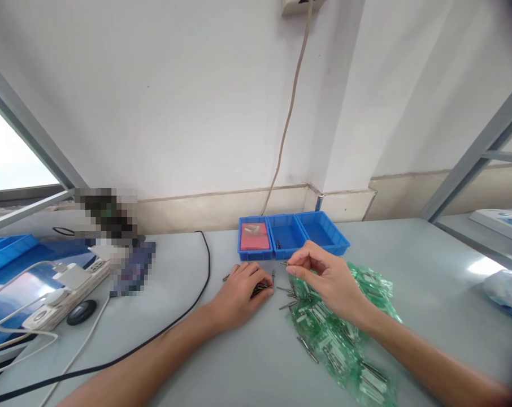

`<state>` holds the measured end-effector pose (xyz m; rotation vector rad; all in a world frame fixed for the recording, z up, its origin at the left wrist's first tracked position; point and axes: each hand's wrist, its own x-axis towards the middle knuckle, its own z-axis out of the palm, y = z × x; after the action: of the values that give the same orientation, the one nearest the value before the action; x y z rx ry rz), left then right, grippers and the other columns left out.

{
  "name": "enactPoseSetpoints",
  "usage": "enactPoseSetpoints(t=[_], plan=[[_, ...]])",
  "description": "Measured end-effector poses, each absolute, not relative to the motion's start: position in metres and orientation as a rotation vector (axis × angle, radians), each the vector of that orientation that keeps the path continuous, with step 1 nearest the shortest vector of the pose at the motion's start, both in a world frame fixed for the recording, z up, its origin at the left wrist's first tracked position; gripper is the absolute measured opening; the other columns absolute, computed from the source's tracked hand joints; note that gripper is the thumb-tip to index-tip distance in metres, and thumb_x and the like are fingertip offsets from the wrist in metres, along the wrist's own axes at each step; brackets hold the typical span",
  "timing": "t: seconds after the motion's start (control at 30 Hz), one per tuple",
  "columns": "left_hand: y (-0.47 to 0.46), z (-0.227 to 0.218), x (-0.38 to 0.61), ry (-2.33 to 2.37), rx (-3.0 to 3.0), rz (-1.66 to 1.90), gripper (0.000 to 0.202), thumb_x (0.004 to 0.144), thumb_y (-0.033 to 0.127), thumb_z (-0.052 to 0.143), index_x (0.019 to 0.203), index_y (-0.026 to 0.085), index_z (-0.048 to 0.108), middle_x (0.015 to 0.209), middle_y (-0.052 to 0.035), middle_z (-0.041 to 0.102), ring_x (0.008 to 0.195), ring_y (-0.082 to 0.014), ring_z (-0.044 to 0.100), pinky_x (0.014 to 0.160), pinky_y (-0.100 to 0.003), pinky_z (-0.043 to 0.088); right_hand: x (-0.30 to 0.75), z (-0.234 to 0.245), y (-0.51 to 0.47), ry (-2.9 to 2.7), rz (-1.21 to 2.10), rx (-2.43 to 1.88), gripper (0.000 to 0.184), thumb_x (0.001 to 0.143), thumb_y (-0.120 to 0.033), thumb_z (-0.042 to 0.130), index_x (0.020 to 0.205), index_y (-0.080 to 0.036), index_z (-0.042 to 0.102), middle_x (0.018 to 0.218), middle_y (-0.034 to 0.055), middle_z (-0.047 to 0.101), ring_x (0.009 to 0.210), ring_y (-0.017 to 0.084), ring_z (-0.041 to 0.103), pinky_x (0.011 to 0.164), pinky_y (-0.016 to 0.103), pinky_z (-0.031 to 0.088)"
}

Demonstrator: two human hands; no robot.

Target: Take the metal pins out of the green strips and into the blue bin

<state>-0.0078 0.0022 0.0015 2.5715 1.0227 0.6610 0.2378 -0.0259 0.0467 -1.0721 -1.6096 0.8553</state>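
My right hand [324,274] pinches a small metal pin [283,263] between thumb and fingertips, just in front of the blue bins. On the table to its left, my left hand [241,297] is curled over a bunch of thin metal pins [261,288], partly hidden under its fingers. Loose metal pins [289,305] lie between the hands, and a few more [307,349] rest nearer to me. Under and beside my right hand spread green plastic bags [332,345] with metal pins in them.
Behind the hands stand a blue bin with a red packet [255,236], a blue bin with a few pins [286,229] and another blue bin [324,232]. A black cable [175,325] crosses the grey table at left, near a power strip [48,316] and a round black object [82,312].
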Motion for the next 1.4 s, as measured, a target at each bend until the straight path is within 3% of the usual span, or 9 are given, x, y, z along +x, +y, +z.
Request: enactPoseSetpoints(t=[0.17, 0.37, 0.77, 0.93, 1.13, 1.3, 1.4], plan=[[0.0025, 0.0015, -0.0074, 1.027, 2.578, 0.656, 0.005, 0.106, 0.028, 0.064, 0.106, 0.024, 0.064, 0.107, -0.0013, 0.066, 0.102, -0.0219, 0.059, 0.088, -0.036, 0.04, 0.2402, 0.0488, -0.0217, -1.506, 1.105, -1.029, 0.025, 0.095, -0.048, 0.076, 0.094, -0.024, 0.071, 0.081, -0.0005, 0.059, 0.07, 0.016, 0.048, 0.064, 0.032, 0.039], [0.0026, 0.0011, -0.0077, 1.028, 2.568, 0.652, 0.005, 0.106, 0.029, 0.064, 0.107, 0.024, 0.064, 0.107, -0.0022, 0.066, 0.102, -0.023, 0.059, 0.089, -0.037, 0.04, 0.2412, 0.0486, -0.0223, -1.341, 1.371, -0.941, 0.028, 0.098, -0.051, 0.073, 0.099, -0.022, 0.073, 0.09, 0.0021, 0.064, 0.068, 0.013, 0.046, 0.063, 0.029, 0.033], [0.0019, 0.0028, -0.0072, 1.03, 2.557, 0.64, 0.004, 0.106, 0.028, 0.064, 0.107, 0.024, 0.064, 0.107, -0.0014, 0.066, 0.102, -0.022, 0.059, 0.09, -0.037, 0.04, 0.2398, 0.0533, -0.0222, -0.987, 1.685, -0.708, 0.023, 0.098, -0.038, 0.077, 0.089, -0.019, 0.07, 0.081, -0.0019, 0.046, 0.063, 0.011, 0.031, 0.06, 0.026, 0.032], [0.0016, 0.0039, -0.0074, 1.021, 2.558, 0.646, 0.005, 0.107, 0.029, 0.063, 0.107, 0.024, 0.064, 0.107, -0.002, 0.067, 0.101, -0.0226, 0.059, 0.09, -0.038, 0.041, 0.2391, 0.0548, -0.0224, -1.073, 1.627, -0.761, 0.027, 0.098, -0.044, 0.075, 0.089, -0.019, 0.069, 0.083, -0.0007, 0.048, 0.064, 0.012, 0.033, 0.061, 0.028, 0.034], [0.002, 0.0039, -0.0073, 1.025, 2.569, 0.651, 0.004, 0.107, 0.028, 0.063, 0.105, 0.024, 0.063, 0.106, -0.0012, 0.066, 0.1, -0.0219, 0.059, 0.089, -0.036, 0.041, 0.2395, 0.0508, -0.0228, -1.25, 1.443, -0.907, 0.03, 0.096, -0.051, 0.076, 0.101, -0.022, 0.069, 0.09, 0.0008, 0.058, 0.066, 0.013, 0.043, 0.063, 0.029, 0.036], [0.0023, 0.0033, -0.0074, 1.016, 2.561, 0.653, 0.003, 0.106, 0.026, 0.065, 0.104, 0.024, 0.063, 0.105, -0.0004, 0.066, 0.099, -0.0216, 0.058, 0.088, -0.036, 0.04, 0.2391, 0.0516, -0.0239, -1.416, 1.193, -1.012, 0.026, 0.096, -0.049, 0.076, 0.098, -0.023, 0.069, 0.079, -0.0027, 0.055, 0.066, 0.014, 0.045, 0.061, 0.029, 0.035], [0.0019, 0.0035, -0.0074, 1.015, 2.553, 0.659, 0.003, 0.106, 0.026, 0.064, 0.105, 0.024, 0.063, 0.106, -0.0007, 0.066, 0.1, -0.0214, 0.058, 0.088, -0.036, 0.041, 0.2378, 0.0523, -0.024, -1.441, 1.075, -1.037, 0.025, 0.094, -0.047, 0.078, 0.096, -0.024, 0.069, 0.079, -0.002, 0.057, 0.069, 0.016, 0.05, 0.064, 0.03, 0.041]])
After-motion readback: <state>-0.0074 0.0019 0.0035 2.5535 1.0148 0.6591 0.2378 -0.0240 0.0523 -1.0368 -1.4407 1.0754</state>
